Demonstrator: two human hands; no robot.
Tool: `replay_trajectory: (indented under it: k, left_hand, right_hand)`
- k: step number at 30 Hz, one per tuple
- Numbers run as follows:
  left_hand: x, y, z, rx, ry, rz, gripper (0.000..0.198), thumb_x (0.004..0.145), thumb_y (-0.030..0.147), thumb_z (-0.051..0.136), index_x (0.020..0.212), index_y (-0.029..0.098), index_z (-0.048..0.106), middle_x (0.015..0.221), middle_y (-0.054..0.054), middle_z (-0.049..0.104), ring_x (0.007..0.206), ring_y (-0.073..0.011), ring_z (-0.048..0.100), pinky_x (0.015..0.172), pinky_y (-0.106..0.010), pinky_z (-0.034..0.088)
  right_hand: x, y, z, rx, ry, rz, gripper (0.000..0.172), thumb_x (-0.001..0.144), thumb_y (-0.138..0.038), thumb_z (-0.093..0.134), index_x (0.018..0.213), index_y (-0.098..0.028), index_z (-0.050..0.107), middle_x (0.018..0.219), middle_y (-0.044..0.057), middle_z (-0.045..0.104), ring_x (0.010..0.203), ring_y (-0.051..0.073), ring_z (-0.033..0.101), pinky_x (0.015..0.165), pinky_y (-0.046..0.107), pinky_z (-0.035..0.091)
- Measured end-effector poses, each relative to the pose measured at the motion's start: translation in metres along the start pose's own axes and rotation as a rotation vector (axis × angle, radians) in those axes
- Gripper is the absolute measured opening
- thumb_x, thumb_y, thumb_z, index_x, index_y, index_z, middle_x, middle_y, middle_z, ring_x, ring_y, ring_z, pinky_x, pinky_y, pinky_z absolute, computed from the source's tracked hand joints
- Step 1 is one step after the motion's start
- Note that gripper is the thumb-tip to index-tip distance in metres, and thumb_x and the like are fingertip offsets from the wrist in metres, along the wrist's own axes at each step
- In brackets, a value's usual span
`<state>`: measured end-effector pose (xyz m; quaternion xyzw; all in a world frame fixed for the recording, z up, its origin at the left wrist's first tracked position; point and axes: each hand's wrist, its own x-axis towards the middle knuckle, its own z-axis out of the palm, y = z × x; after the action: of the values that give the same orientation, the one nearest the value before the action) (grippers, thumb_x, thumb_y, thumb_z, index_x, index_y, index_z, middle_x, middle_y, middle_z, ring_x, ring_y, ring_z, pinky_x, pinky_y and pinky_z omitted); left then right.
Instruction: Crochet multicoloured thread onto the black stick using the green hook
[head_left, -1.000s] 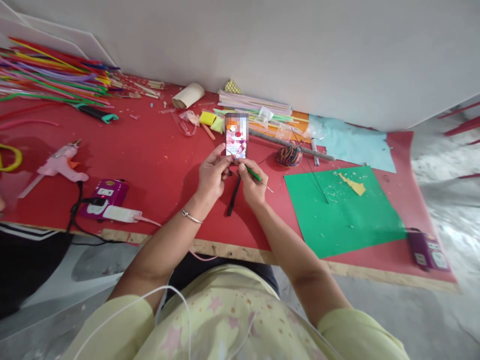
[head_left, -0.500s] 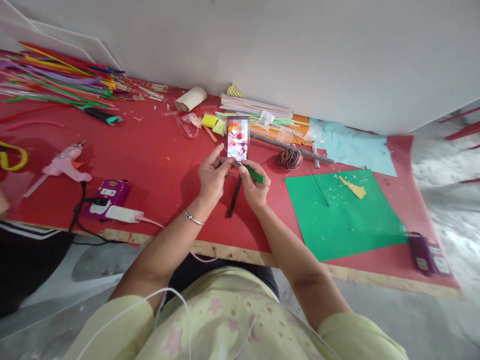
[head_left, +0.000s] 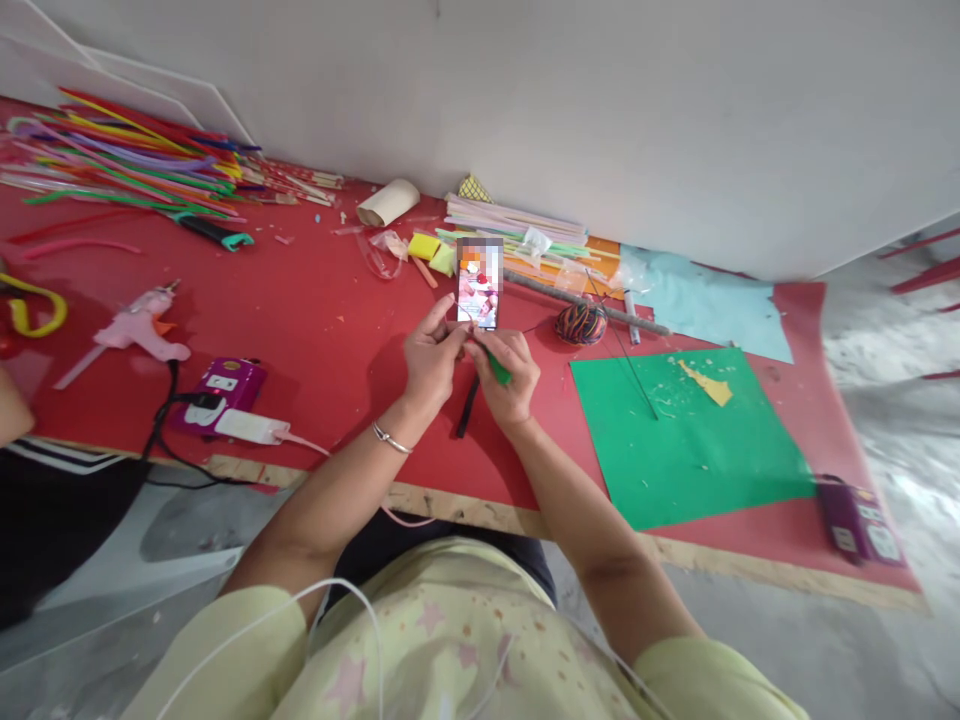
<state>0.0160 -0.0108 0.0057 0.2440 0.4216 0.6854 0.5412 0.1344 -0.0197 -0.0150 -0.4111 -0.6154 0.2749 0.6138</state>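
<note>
My right hand [head_left: 508,375] is closed around the green handle of a crochet hook [head_left: 499,370]; its tip is hidden at my fingers. My left hand [head_left: 430,355] pinches a thin dark strand of yarn, with its index finger raised. Both hands meet fingertip to fingertip above the table, just in front of a lit phone [head_left: 478,290] standing upright. To the right of the phone sits a multicoloured ball of yarn [head_left: 580,323], from which a thin strand runs towards my hands. Below them lies a black strip [head_left: 466,408].
On the red table [head_left: 315,300], a pink glue gun [head_left: 139,325] and a purple power socket [head_left: 225,390] lie left. A green sheet [head_left: 660,450] covers the right. Coloured sticks [head_left: 135,160] pile at the back left. Another person's arm [head_left: 11,405] shows at the left edge.
My right hand has turned, so the green handle now points more downward and is more covered by the fingers. The view has shifted slightly; my left hand keeps its pinch.
</note>
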Motion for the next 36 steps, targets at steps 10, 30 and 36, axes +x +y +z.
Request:
replay_trajectory:
  k: [10, 30, 36]
  left_hand:
    - [0.004, 0.020, -0.003, -0.182, -0.132, -0.312, 0.061, 0.064, 0.015, 0.087, 0.124, 0.021, 0.077, 0.069, 0.006, 0.064, 0.050, -0.0025, 0.045, 0.046, -0.015, 0.030]
    - [0.009, 0.024, -0.005, 0.072, -0.137, -0.087, 0.053, 0.062, 0.023, 0.086, 0.114, 0.018, 0.080, 0.062, 0.008, 0.063, 0.045, -0.0042, 0.044, 0.043, -0.020, 0.032]
    - [0.007, 0.019, -0.005, 0.148, -0.141, -0.010, 0.050, 0.066, 0.022, 0.086, 0.115, 0.017, 0.079, 0.062, 0.007, 0.063, 0.044, -0.0047, 0.046, 0.044, -0.022, 0.035]
  right_hand:
    - [0.006, 0.010, -0.012, -0.072, -0.044, -0.255, 0.021, 0.093, -0.033, 0.082, 0.113, -0.039, 0.084, 0.106, 0.004, 0.084, 0.105, 0.026, 0.075, 0.098, 0.050, 0.063]
    - [0.015, 0.010, -0.037, -0.184, -0.176, -0.440, 0.026, 0.097, -0.022, 0.076, 0.116, -0.038, 0.082, 0.107, 0.004, 0.085, 0.105, 0.026, 0.078, 0.091, 0.049, 0.066]
    - [0.008, 0.014, -0.047, -0.235, -0.238, -0.478, 0.043, 0.098, -0.016, 0.072, 0.132, -0.043, 0.077, 0.118, 0.004, 0.085, 0.114, 0.027, 0.077, 0.097, 0.050, 0.065]
